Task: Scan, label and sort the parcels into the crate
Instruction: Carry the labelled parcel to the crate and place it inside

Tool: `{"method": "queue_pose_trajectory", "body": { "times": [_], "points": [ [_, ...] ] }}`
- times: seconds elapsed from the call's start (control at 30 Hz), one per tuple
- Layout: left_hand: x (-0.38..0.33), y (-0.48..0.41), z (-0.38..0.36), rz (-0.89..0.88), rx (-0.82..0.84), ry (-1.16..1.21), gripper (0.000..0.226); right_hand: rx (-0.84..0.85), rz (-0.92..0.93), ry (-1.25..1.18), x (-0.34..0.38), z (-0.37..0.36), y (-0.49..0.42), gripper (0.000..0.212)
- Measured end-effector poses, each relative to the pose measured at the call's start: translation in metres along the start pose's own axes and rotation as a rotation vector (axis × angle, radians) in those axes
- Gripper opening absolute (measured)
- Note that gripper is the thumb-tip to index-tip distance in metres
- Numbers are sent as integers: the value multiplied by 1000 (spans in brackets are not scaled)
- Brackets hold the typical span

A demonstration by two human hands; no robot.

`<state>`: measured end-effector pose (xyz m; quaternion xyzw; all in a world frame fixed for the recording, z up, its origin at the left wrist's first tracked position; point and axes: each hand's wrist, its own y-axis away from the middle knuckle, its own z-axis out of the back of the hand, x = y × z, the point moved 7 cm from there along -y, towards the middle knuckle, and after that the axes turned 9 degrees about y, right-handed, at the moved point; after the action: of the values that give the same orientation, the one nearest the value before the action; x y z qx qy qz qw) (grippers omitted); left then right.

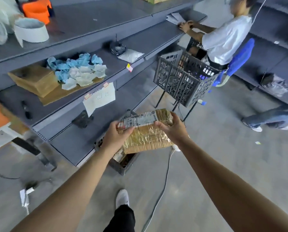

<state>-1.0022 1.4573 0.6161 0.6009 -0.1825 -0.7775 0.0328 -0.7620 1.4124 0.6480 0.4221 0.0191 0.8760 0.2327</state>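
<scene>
A cardboard parcel (146,136) wrapped in shiny clear tape, with a white shipping label on top, hangs in front of me above a dark crate (124,166) on the floor. My left hand (116,136) grips the parcel's left end, thumb on the label. My right hand (171,126) holds its right end with the fingers curled over the far edge. Most of the floor crate is hidden under the parcel and my arms. Another dark slatted crate (181,77) stands on a thin-legged frame further back.
Grey shelving (82,39) runs along the left with a brown box (34,79), blue and white crumpled pieces, a white pouch and tape rolls. A person in a white shirt (223,36) works at the shelf behind the raised crate. Cables and a power strip (25,196) lie on the floor.
</scene>
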Motion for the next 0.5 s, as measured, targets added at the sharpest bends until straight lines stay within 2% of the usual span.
{"method": "queue_pose_trajectory", "body": {
  "times": [0.1, 0.2, 0.43, 0.5],
  "points": [
    [5, -55, 9, 52, -64, 8, 69, 46, 24, 66, 20, -11, -64, 84],
    [10, -100, 17, 95, -146, 9, 46, 100, 33, 93, 28, -26, -121, 66],
    [27, -169, 0, 185, -272, 99, 14, 237, 139, 166, 23, -63, -229, 90],
    [42, -182, -14, 235, -310, 141, 27, 309, 168, 182, 8, -76, -253, 96]
  ]
}}
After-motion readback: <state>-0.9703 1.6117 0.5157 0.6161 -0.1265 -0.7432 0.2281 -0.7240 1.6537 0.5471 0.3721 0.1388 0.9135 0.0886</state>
